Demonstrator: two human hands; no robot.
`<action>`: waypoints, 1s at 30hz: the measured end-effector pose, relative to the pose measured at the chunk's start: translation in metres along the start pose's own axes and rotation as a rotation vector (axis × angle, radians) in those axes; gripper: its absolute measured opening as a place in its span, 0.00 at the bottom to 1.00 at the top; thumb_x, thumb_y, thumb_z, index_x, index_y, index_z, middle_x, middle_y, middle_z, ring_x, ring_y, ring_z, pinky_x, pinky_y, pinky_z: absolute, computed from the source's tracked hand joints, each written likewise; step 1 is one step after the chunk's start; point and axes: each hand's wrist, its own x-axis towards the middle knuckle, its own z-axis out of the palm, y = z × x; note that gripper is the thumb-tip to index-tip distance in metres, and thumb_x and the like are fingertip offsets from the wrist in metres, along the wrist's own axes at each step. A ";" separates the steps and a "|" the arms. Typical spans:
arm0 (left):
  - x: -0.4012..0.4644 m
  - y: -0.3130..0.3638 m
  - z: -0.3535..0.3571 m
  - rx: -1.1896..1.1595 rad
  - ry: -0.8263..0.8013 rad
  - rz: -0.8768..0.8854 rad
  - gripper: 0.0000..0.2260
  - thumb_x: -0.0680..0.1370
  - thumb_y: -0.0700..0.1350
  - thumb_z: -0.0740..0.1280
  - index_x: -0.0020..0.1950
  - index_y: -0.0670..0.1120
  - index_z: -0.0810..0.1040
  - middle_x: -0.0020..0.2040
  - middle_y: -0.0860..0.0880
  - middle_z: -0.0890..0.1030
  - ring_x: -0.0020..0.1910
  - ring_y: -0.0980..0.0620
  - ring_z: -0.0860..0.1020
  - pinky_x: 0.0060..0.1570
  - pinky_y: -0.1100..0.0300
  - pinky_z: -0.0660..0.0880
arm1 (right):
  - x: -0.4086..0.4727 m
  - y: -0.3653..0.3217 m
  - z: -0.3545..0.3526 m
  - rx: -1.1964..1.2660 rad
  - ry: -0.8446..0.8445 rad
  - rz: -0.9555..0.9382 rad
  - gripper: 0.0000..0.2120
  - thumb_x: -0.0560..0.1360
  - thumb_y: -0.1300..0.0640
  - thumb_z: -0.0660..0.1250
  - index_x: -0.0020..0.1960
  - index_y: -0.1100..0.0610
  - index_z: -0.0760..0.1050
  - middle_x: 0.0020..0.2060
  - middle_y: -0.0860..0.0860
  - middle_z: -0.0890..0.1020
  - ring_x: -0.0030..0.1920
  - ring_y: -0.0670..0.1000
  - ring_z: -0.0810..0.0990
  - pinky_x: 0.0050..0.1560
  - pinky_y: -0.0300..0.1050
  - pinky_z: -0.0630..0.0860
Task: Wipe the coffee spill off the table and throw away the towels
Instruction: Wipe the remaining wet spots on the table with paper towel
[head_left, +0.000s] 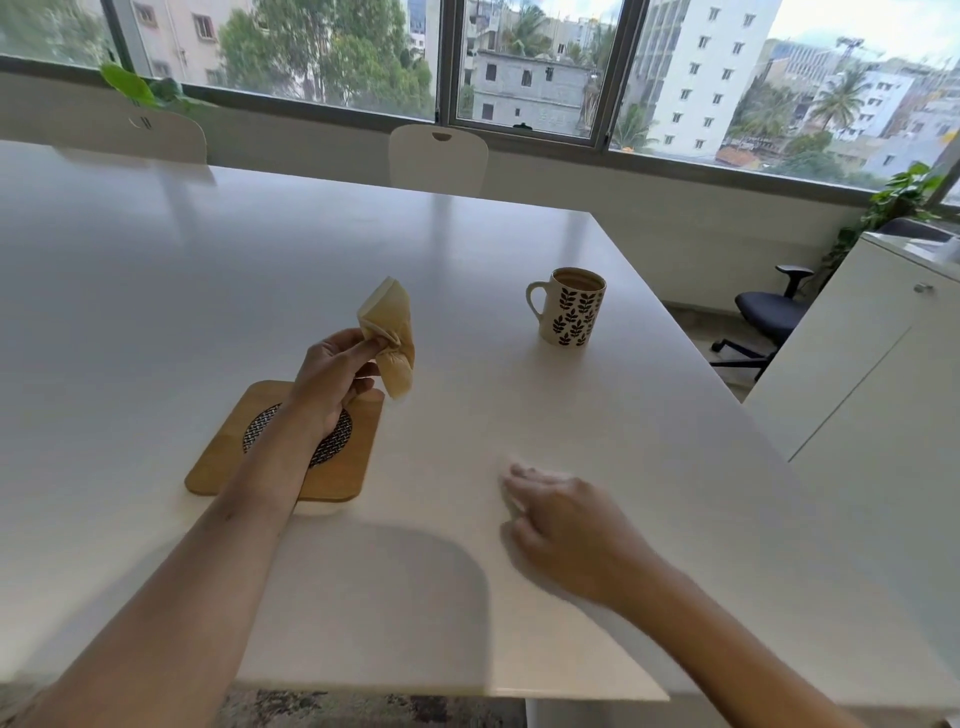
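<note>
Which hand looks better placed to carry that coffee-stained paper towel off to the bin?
The left hand: it already pinches the stained towel, lifted clear of the table. The right hand lies blurred on the tabletop; whether it holds anything is unclear.

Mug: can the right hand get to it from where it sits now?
Probably yes. The mug stands upright on the table, beyond the right hand, with only bare tabletop between them. The left hand holds the stained towel off to the other side, clear of that path.
</note>
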 end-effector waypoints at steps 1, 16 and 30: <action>0.000 0.000 0.000 -0.003 0.001 0.001 0.02 0.74 0.43 0.70 0.44 0.49 0.81 0.37 0.53 0.83 0.33 0.58 0.78 0.28 0.67 0.72 | 0.001 -0.014 0.005 0.021 -0.026 -0.074 0.26 0.68 0.49 0.48 0.55 0.59 0.77 0.61 0.56 0.78 0.61 0.55 0.76 0.60 0.45 0.74; 0.000 0.000 0.001 0.029 -0.020 -0.001 0.02 0.74 0.44 0.70 0.45 0.49 0.82 0.37 0.54 0.84 0.33 0.59 0.79 0.32 0.65 0.69 | 0.082 0.111 -0.015 -0.267 0.080 0.240 0.08 0.74 0.66 0.55 0.48 0.63 0.73 0.42 0.62 0.81 0.43 0.62 0.81 0.42 0.51 0.75; 0.000 0.001 -0.001 0.003 -0.013 0.003 0.02 0.74 0.43 0.69 0.44 0.49 0.81 0.36 0.54 0.84 0.32 0.60 0.79 0.34 0.64 0.69 | 0.127 0.053 0.016 0.030 0.023 -0.032 0.15 0.74 0.68 0.58 0.55 0.59 0.78 0.59 0.56 0.80 0.58 0.58 0.79 0.58 0.52 0.74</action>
